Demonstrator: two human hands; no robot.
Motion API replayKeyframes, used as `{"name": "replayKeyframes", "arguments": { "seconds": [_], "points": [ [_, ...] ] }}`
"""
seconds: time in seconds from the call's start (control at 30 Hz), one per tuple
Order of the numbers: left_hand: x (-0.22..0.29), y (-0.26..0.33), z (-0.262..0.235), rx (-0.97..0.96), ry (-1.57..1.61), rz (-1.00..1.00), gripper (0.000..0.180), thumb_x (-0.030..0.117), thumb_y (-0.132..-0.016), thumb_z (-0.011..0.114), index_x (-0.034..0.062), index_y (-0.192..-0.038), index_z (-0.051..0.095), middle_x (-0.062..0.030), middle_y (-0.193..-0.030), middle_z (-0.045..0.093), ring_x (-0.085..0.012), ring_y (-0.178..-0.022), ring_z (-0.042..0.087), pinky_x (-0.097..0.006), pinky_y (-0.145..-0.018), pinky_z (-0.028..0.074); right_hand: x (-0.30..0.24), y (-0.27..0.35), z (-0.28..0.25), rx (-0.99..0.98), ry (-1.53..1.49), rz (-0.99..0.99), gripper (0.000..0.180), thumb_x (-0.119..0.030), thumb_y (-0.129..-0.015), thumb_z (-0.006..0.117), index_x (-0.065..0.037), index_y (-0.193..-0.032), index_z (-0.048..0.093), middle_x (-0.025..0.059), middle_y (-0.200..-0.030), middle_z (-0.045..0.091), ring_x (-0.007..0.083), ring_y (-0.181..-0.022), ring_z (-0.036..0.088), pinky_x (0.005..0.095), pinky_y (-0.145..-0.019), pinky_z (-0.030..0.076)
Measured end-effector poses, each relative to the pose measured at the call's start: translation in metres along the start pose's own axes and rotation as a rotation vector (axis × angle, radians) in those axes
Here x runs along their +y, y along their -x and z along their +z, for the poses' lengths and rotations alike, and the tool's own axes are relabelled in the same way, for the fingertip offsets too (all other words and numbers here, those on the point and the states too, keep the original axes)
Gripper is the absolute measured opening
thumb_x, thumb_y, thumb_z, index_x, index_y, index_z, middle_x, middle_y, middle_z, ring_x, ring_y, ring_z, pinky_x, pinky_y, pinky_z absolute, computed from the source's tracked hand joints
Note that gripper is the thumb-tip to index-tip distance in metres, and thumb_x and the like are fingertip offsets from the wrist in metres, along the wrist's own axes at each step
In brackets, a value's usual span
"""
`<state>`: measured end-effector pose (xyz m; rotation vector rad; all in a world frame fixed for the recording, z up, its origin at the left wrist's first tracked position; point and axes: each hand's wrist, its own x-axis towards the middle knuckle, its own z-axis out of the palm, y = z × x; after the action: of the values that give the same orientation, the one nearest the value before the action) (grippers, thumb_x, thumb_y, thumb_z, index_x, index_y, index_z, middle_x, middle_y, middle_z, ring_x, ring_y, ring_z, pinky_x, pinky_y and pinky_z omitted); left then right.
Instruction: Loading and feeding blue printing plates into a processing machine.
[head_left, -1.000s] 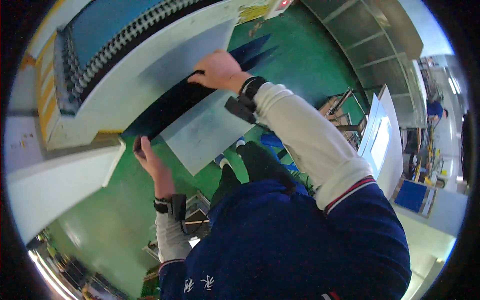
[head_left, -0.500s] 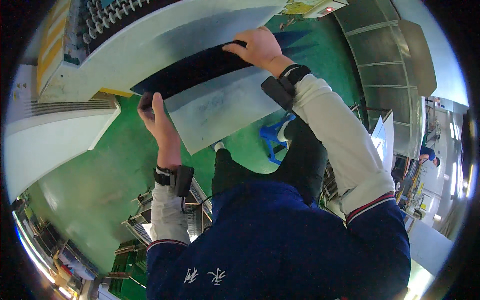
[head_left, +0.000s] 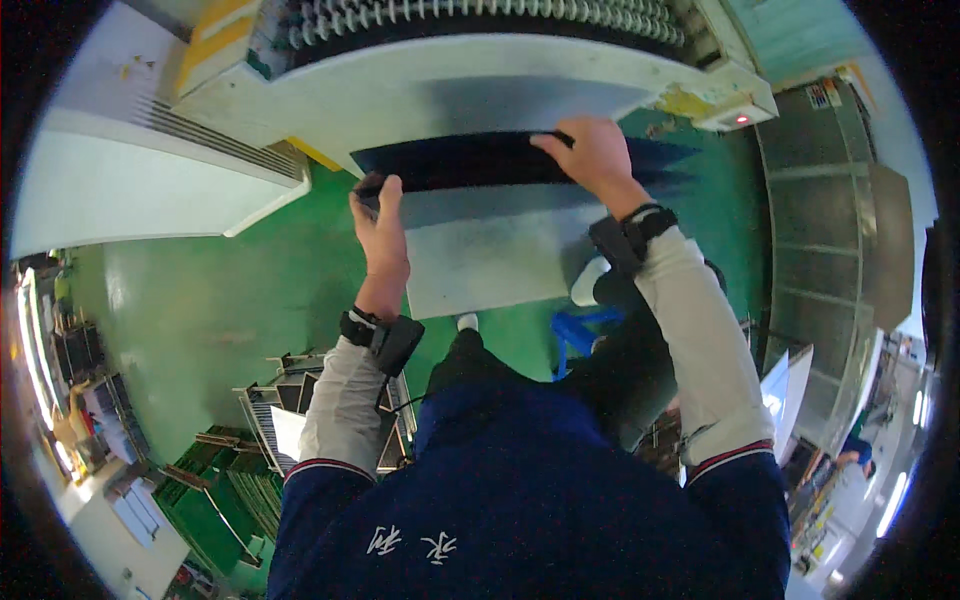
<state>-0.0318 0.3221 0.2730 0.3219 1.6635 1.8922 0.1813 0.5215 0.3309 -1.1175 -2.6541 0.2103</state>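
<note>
A dark, thin panel spans the space between my two hands, seen almost edge-on. My left hand is closed on its left end, thumb on the near side. My right hand pinches its upper edge toward the right with thumb and fingers. The panel hangs just in front of a pale machine body; whether it touches the machine I cannot tell. Most of my right fingers are hidden behind the hand.
Rows of rollers lie atop the machine. Under the panel, a pale sheet covers part of the green floor. A blue stool stands by my right leg. Racks and green stacked frames are at the lower left; a metal cabinet is right.
My view has swung, bringing more of the rollers into sight. The panel has gone from slanted to nearly level across the picture, still in both hands.
</note>
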Motion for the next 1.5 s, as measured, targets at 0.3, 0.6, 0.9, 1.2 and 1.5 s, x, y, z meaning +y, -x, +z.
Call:
{"name": "replayKeyframes", "arguments": {
  "seconds": [0.3, 0.6, 0.9, 1.2, 1.5],
  "points": [
    [0.006, 0.017, 0.008, 0.037, 0.003, 0.008, 0.038, 0.027, -0.087, 0.068, 0.0045, -0.114, 0.053, -0.0019, -0.105, 0.055, -0.0124, -0.099, 0.050, -0.027, -0.089, 0.039, 0.007, -0.001, -0.005, -0.094, -0.029, 0.046, 0.046, -0.053, -0.083, 0.060, -0.009, -0.076, 0.069, 0.0143, -0.076, 0.065, 0.0356, -0.077, 0.062, 0.0442, -0.078, 0.045],
    [-0.003, 0.029, -0.006, 0.067, -0.027, 0.067, 0.040, 0.028, -0.087, 0.068, 0.0040, -0.116, 0.053, -0.0035, -0.104, 0.055, -0.0126, -0.097, 0.050, -0.027, -0.086, 0.042, -0.002, 0.006, -0.014, -0.003, -0.082, -0.045, 0.042, -0.047, -0.080, 0.064, -0.007, -0.068, 0.062, 0.0161, -0.073, 0.063, 0.0386, -0.073, 0.060, 0.0469, -0.073, 0.045],
    [-0.010, 0.026, -0.010, 0.123, -0.078, 0.036, 0.053, 0.036, -0.084, 0.071, 0.0032, -0.120, 0.051, -0.0049, -0.102, 0.057, -0.0129, -0.097, 0.052, -0.028, -0.088, 0.043, 0.010, 0.007, 0.005, 0.044, -0.117, -0.113, 0.033, -0.035, -0.078, 0.068, -0.006, -0.067, 0.057, 0.0164, -0.071, 0.060, 0.0378, -0.070, 0.057, 0.0472, -0.071, 0.041],
    [-0.006, 0.019, 0.008, 0.145, -0.131, 0.016, 0.060, 0.048, -0.082, 0.069, 0.0021, -0.117, 0.053, -0.0068, -0.104, 0.059, -0.0148, -0.098, 0.053, -0.029, -0.089, 0.042, 0.024, -0.008, 0.007, 0.108, -0.107, -0.161, 0.034, -0.032, -0.080, 0.067, -0.003, -0.067, 0.055, 0.0185, -0.070, 0.059, 0.0408, -0.069, 0.056, 0.0452, -0.065, 0.041],
    [-0.025, -0.001, 0.005, 0.180, -0.176, -0.004, 0.073, 0.054, -0.080, 0.067, 0.0002, -0.126, 0.049, -0.0137, -0.115, 0.059, -0.0203, -0.109, 0.053, -0.032, -0.095, 0.040, 0.021, -0.012, 0.005, 0.021, -0.064, -0.113, 0.031, -0.034, -0.080, 0.066, -0.004, -0.074, 0.062, 0.0159, -0.077, 0.064, 0.0368, -0.074, 0.060, 0.0451, -0.070, 0.044]
  ]
}}
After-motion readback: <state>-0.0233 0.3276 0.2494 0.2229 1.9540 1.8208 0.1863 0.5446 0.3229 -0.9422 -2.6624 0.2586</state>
